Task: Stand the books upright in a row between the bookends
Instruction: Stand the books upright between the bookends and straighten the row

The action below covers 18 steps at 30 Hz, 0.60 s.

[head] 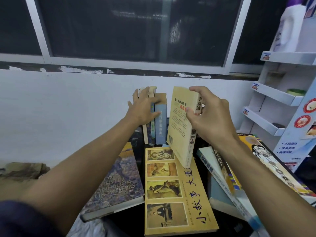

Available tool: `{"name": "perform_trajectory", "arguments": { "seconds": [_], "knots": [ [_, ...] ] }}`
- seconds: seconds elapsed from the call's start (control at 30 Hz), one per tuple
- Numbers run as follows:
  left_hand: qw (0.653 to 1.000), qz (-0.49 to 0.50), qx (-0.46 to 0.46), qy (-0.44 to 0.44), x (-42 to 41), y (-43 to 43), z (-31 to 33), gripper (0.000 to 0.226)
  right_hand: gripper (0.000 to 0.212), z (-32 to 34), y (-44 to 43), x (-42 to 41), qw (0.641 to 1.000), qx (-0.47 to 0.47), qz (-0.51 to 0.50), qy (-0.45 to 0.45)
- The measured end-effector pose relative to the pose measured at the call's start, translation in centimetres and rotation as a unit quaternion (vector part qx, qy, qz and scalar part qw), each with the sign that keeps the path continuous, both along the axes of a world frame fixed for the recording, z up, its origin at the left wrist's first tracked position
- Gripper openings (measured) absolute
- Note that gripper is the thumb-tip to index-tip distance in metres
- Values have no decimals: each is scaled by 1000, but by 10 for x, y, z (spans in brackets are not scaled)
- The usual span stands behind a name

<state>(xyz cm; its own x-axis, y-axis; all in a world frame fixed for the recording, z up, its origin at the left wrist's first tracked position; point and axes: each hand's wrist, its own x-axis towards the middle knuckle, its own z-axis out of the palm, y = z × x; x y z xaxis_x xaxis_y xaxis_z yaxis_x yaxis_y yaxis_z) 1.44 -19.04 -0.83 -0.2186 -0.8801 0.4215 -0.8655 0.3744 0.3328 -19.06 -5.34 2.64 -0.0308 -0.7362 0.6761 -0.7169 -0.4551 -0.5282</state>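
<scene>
- A purple book [118, 182] lies flat on the left part of the dark counter [123, 226], cover up.
- The left hand [142, 108] presses flat against a short row of upright books [160, 124] at the far edge of the counter by the white wall. Its fingers are straight and spread, and the thumb lies across the blue-grey spine.
- A large yellow book with pictures [179, 194] lies flat in the middle, reaching to the near edge.
- A thinner yellow paperback [181, 127] is held tilted just right of the upright row, apart from it, with its lower end over the flat yellow book. Whether the two touch cannot be told.
- The right hand [210, 117] grips that paperback at its top, fingers curled over the upper edge and the thumb on the back cover.
- A loose pile of books [222, 170] leans on the right side of the counter, under the right forearm.
- A white display shelf [277, 96] stands at the far right.
</scene>
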Motion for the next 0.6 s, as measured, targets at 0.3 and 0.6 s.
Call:
{"name": "perform_trajectory", "arguments": {
  "seconds": [0.3,0.6],
  "knots": [
    [997,5,-26,67,-8,-3,-9,51,48,-1,-40,4,999,20,-18,43],
    [997,3,-36,70,-6,-6,-12,51,49,-20,-74,18,1000,-5,-6,14]
  ]
}}
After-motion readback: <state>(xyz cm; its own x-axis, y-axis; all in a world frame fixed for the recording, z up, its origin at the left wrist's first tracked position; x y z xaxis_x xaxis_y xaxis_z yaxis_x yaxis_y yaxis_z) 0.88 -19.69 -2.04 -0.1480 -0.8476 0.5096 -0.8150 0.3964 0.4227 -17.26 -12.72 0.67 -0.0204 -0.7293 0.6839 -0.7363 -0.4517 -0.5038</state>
